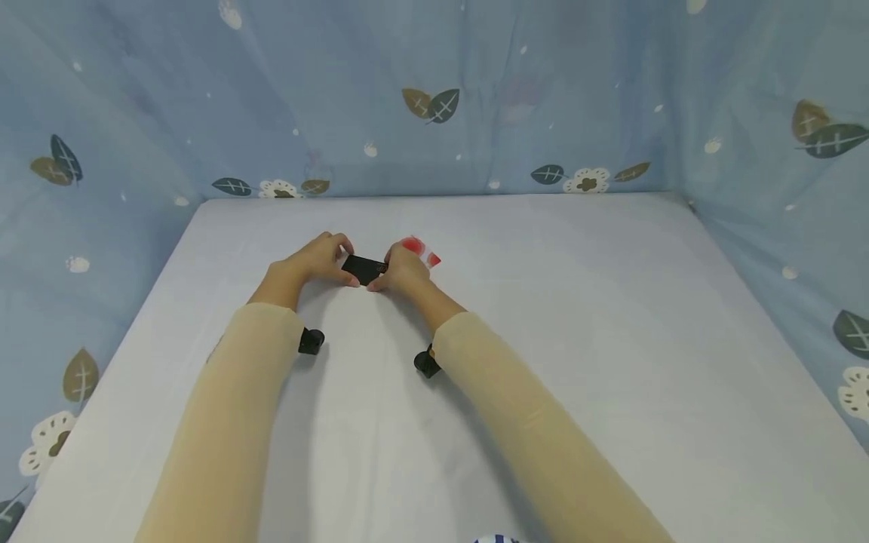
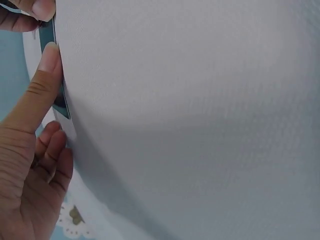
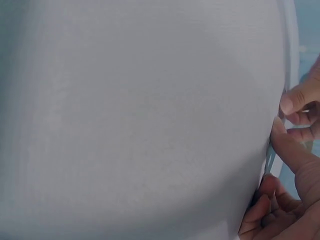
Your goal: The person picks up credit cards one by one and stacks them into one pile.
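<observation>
A flat, black, rectangular object (image 1: 363, 268), like a phone, is held low over the white table between both hands. My left hand (image 1: 319, 258) grips its left end, with the thumb at the near edge and the fingers around the far side. At the other end my right hand (image 1: 406, 270) pinches it near a small round detail and covers that corner. The left wrist view shows the black object (image 2: 61, 105) edge-on as a thin, glossy strip under the left thumb. Beside the right hand's far side lies a red-and-white piece (image 1: 424, 251), partly hidden by the hand.
The white table (image 1: 577, 317) reaches to blue leaf-patterned curtains (image 1: 516, 90) at the back and sides. A blue-and-white striped thing (image 1: 497, 539) barely shows at the bottom edge. Small black cameras (image 1: 311, 342) sit at both wrists.
</observation>
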`<act>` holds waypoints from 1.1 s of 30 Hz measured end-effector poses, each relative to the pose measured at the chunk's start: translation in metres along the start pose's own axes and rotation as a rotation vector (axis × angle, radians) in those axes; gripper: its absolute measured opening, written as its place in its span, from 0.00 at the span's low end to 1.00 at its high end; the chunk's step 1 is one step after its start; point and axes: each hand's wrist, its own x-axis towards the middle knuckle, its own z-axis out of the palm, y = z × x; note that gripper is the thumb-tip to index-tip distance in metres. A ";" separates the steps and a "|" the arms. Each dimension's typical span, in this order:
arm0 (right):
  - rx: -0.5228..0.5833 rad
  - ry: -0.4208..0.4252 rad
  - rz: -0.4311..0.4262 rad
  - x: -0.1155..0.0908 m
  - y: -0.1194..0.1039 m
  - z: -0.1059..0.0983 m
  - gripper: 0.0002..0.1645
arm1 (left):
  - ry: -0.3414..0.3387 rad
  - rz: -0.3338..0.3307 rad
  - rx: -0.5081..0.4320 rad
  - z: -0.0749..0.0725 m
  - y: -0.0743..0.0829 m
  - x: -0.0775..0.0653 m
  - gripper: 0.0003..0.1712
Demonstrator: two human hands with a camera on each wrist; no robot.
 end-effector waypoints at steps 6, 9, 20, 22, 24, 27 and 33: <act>0.011 -0.016 -0.025 -0.003 0.001 0.003 0.33 | 0.012 0.003 -0.016 0.006 -0.006 -0.008 0.38; 0.009 -0.021 -0.032 -0.004 0.001 0.004 0.33 | 0.011 0.004 -0.032 0.007 -0.007 -0.011 0.38; -0.046 -0.054 -0.137 -0.010 0.006 0.002 0.35 | 0.077 0.020 -0.143 0.016 -0.010 -0.014 0.40; -0.080 -0.063 -0.159 -0.010 0.006 0.003 0.36 | 0.076 0.019 -0.160 0.016 -0.009 -0.016 0.42; -0.105 -0.062 -0.177 -0.010 0.006 0.003 0.36 | 0.068 0.023 -0.174 0.015 -0.009 -0.019 0.45; -0.096 -0.046 -0.190 -0.011 0.006 0.002 0.36 | 0.059 0.053 -0.166 0.013 -0.009 -0.022 0.47; -0.074 -0.034 -0.220 -0.011 0.005 0.001 0.39 | 0.104 0.124 -0.094 0.011 -0.011 -0.027 0.41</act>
